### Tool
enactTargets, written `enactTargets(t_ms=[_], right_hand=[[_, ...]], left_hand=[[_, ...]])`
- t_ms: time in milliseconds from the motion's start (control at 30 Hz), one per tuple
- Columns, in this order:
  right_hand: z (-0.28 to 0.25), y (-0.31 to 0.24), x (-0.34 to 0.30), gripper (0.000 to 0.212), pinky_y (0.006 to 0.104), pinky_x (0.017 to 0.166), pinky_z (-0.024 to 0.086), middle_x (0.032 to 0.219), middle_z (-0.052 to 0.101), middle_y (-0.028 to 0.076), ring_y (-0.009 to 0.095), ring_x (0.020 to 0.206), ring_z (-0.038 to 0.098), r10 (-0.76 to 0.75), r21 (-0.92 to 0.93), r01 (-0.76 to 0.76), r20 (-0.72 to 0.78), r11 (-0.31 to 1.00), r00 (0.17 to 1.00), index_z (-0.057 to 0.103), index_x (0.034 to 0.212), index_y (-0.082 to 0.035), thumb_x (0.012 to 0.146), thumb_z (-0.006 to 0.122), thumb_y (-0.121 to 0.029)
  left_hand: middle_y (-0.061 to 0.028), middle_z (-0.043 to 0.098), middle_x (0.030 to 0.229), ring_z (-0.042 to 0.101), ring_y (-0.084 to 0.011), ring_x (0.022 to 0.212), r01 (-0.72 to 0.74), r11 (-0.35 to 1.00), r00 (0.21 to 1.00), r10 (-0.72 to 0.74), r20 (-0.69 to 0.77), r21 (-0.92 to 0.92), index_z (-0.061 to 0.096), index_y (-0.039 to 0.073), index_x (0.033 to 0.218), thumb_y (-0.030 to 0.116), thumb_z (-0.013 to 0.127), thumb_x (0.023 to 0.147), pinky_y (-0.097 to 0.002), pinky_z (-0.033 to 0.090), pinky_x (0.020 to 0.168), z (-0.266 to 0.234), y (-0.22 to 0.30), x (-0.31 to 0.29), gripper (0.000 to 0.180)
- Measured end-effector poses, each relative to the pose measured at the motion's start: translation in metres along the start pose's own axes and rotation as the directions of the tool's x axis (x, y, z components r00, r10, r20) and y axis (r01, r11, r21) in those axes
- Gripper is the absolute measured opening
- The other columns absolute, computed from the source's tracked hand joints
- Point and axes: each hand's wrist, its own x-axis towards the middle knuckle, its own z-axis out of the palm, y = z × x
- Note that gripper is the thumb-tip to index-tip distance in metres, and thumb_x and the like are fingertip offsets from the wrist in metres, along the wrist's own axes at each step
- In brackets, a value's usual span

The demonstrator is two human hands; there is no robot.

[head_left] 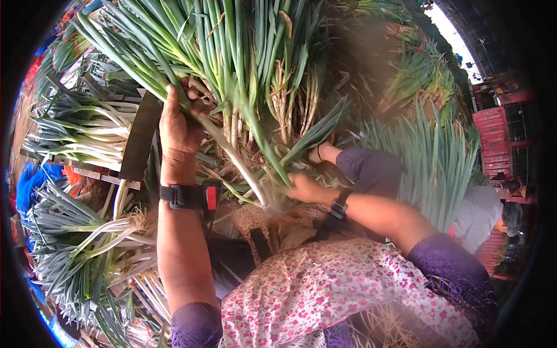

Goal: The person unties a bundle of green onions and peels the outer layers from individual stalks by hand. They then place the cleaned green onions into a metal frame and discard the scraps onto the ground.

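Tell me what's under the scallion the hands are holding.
Under the scallion held by the left hand and right hand: trimmings and a floral apron. The ground is covered.

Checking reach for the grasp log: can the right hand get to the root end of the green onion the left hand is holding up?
Probably yes: the right hand is already at the root end of the green onion gripped by the left hand; nothing lies between, though motion blur hides contact.

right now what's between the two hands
In the head view, a green onion runs between them: the left hand grips its green leaves up high, and its long white stalk slants down to the blurred right hand near the root end.
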Motion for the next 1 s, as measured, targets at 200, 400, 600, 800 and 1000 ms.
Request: enactTargets(t_ms=[200, 400, 600, 800, 1000], right_hand=[[-0.025, 0.053, 0.005, 0.028, 0.0365, 0.061, 0.044, 0.073, 0.055, 0.012, 0.024, 0.067, 0.054, -0.173, -0.041, 0.171, -0.076, 0.984, 0.982, 0.054, 0.090, -0.003, 0.074, 0.066, -0.023], [-0.084, -0.173, 0.089, 0.025, 0.0243, 0.054, 0.035, 0.070, 0.046, 0.001, 0.011, 0.064, 0.042, -0.076, 0.406, 0.143, -0.176, 0.903, 0.981, 0.049, 0.076, -0.009, 0.083, 0.054, -0.032], [-0.076, -0.190, 0.114, 0.021, 0.0276, 0.049, 0.041, 0.073, 0.055, 0.007, 0.014, 0.056, 0.051, 0.060, 0.795, -0.048, 0.014, 0.604, 0.998, 0.056, 0.083, -0.001, 0.073, 0.050, -0.018], [-0.059, -0.190, 0.115, 0.029, 0.0274, 0.060, 0.044, 0.078, 0.055, 0.007, 0.014, 0.069, 0.053, 0.033, 0.693, 0.094, -0.168, 0.715, 0.985, 0.056, 0.104, 0.001, 0.077, 0.050, -0.009], [-0.064, -0.178, 0.090, 0.030, 0.0281, 0.070, 0.049, 0.085, 0.061, 0.010, 0.018, 0.077, 0.060, -0.305, 0.161, 0.417, -0.462, 0.895, 0.833, 0.059, 0.106, 0.001, 0.078, 0.064, -0.009]], left_hand=[[-0.0089, 0.053, 0.084, 0.046, -0.0207, 0.071, 0.134, 0.980, 0.981, -0.111, 0.157, -0.147, 0.053, 0.002, 0.113, 0.059, 0.036, 0.086, -0.0312, 0.038, 0.069, 0.028, -0.003, -0.009, 0.064], [-0.0113, 0.059, 0.091, 0.052, -0.0251, 0.075, 0.171, 0.940, 0.982, -0.139, 0.126, -0.296, 0.057, 0.000, 0.103, 0.048, 0.038, 0.086, -0.0357, 0.042, 0.073, 0.019, -0.024, -0.006, 0.054], [-0.0142, 0.058, 0.088, 0.051, -0.0296, 0.091, 0.174, 0.951, 0.976, -0.131, 0.176, -0.255, 0.054, 0.003, 0.092, 0.044, 0.037, 0.087, -0.0403, 0.040, 0.087, 0.015, -0.039, -0.002, 0.045], [-0.0140, 0.058, 0.087, 0.051, -0.0304, 0.092, 0.141, 0.961, 0.978, -0.098, 0.182, -0.238, 0.054, 0.003, 0.093, 0.044, 0.036, 0.088, -0.0405, 0.038, 0.089, 0.012, -0.037, -0.006, 0.045], [-0.0165, 0.060, 0.102, 0.057, -0.0304, 0.098, 0.110, 0.981, 0.993, -0.102, 0.059, -0.158, 0.052, 0.004, 0.109, 0.034, 0.048, 0.092, -0.0458, 0.047, 0.084, 0.017, -0.023, -0.006, 0.035]])
